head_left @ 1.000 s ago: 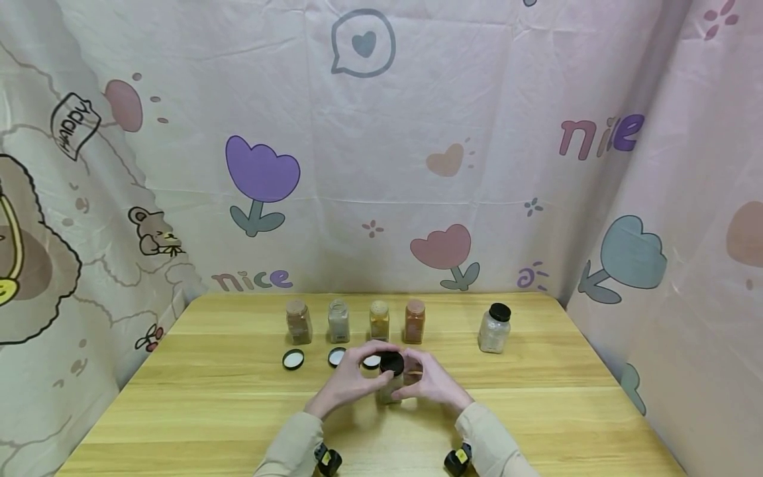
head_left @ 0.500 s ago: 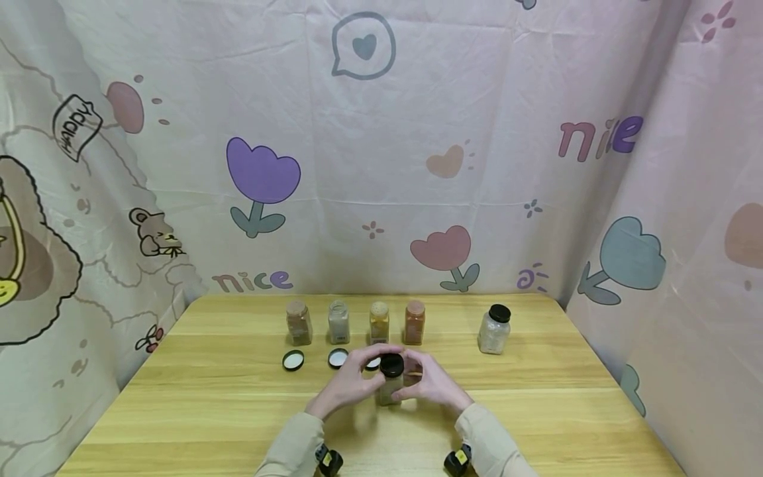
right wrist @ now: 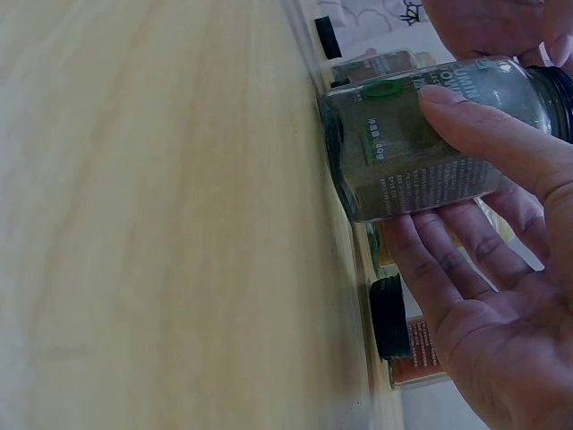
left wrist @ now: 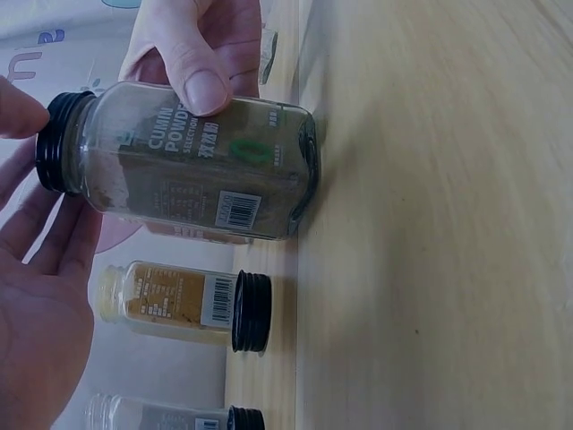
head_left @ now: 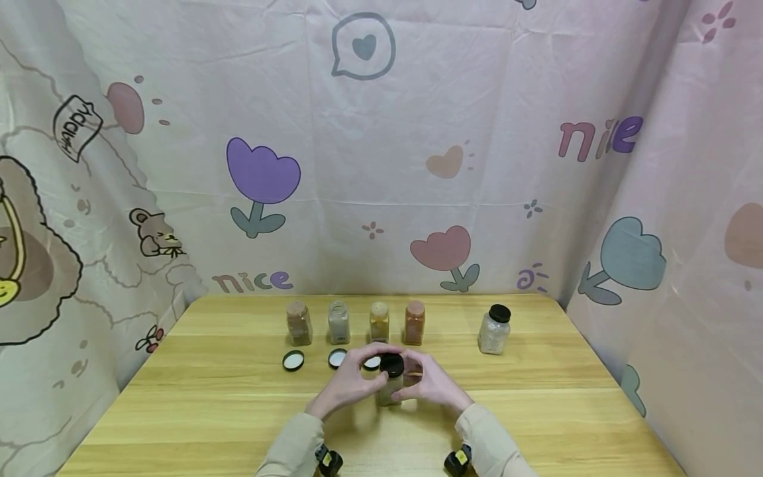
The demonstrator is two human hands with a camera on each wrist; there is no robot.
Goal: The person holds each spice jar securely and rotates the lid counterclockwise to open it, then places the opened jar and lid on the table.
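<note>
A glass jar of cumin powder (head_left: 390, 387) stands on the wooden table (head_left: 208, 397) between both hands. My right hand (head_left: 426, 383) holds its body, thumb in front (right wrist: 483, 134) and fingers behind (right wrist: 439, 260). Fingers of my left hand (head_left: 356, 376) curl round its black cap (left wrist: 58, 143) from both sides. The jar (left wrist: 197, 170) sits upright with its base on the table. In the right wrist view the jar (right wrist: 403, 161) shows dark powder and a green label.
Behind stand several open spice jars in a row (head_left: 299, 323) (head_left: 338, 322) (head_left: 379, 321) (head_left: 414, 322). Black lids (head_left: 293, 360) (head_left: 337, 358) lie in front of them. A capped jar (head_left: 495, 329) stands at the right. Printed cloth walls the table's back and sides.
The left fingers have shifted slightly on the cap. The jar and the right hand stay where they were.
</note>
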